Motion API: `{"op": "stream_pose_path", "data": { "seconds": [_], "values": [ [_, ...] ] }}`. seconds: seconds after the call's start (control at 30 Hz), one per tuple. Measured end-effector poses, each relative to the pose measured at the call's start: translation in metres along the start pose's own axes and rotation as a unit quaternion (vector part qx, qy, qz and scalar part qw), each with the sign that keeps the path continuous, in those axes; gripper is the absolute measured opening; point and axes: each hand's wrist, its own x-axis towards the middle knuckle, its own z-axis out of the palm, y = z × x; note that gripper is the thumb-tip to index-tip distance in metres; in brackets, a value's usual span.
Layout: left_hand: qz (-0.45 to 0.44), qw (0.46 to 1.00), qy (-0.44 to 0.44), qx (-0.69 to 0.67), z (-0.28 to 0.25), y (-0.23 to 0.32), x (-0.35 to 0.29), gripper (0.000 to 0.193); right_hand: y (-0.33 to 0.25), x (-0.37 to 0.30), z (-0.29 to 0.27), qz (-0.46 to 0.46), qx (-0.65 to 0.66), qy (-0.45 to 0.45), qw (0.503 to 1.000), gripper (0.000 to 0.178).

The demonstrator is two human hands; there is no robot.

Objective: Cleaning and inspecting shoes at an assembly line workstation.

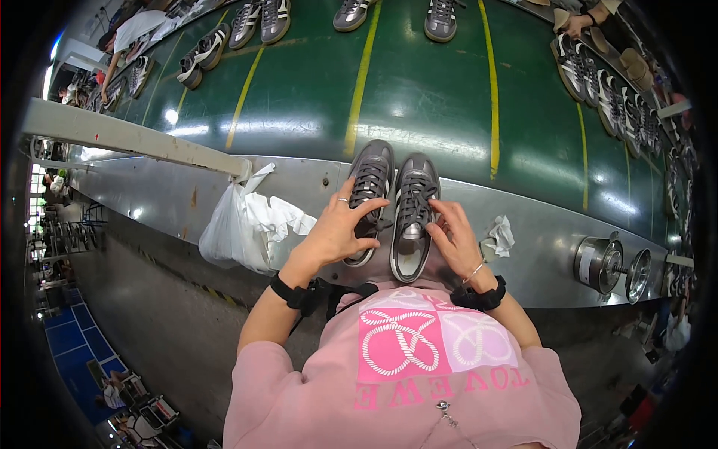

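Note:
Two grey sneakers stand side by side at the near edge of the green conveyor belt, toes pointing away from me. My left hand lies over the left sneaker, fingers spread across its laces and tongue. My right hand touches the right sneaker at its lace area and side, fingers pinching near the laces. Both wrists wear black bands.
A white plastic bag stuffed with paper hangs at the metal ledge to my left. A crumpled paper lies right of the shoes. A metal spool sits further right. More sneaker pairs line the belt's far and right edges.

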Motion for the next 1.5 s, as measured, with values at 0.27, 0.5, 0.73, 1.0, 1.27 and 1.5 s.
{"op": "stream_pose_path", "data": {
  "seconds": [0.27,0.5,0.73,1.0,1.27,1.5],
  "values": [
    [0.099,0.982,0.159,0.035,0.016,0.001,-0.001,0.033,-0.012,0.0,0.009,-0.045,-0.037,0.025,0.998,0.031],
    [0.129,0.969,0.208,-0.01,0.006,0.007,-0.021,0.026,-0.013,0.008,0.016,-0.108,-0.074,0.063,0.989,0.021],
    [0.078,0.976,0.199,-0.034,0.011,0.001,-0.053,0.028,-0.017,0.0,0.012,-0.146,-0.079,0.051,0.985,0.016],
    [0.087,0.985,0.135,0.064,0.035,0.003,-0.063,0.052,-0.027,-0.021,-0.004,-0.079,-0.026,-0.07,0.994,0.024],
    [-0.034,0.987,0.154,-0.018,0.041,0.008,-0.064,0.059,-0.036,-0.028,-0.007,-0.14,-0.115,-0.117,0.976,0.035],
    [0.054,0.98,0.129,0.143,0.051,0.006,-0.051,0.054,-0.025,-0.033,-0.001,-0.236,-0.241,-0.132,0.932,0.04]
  ]
}}
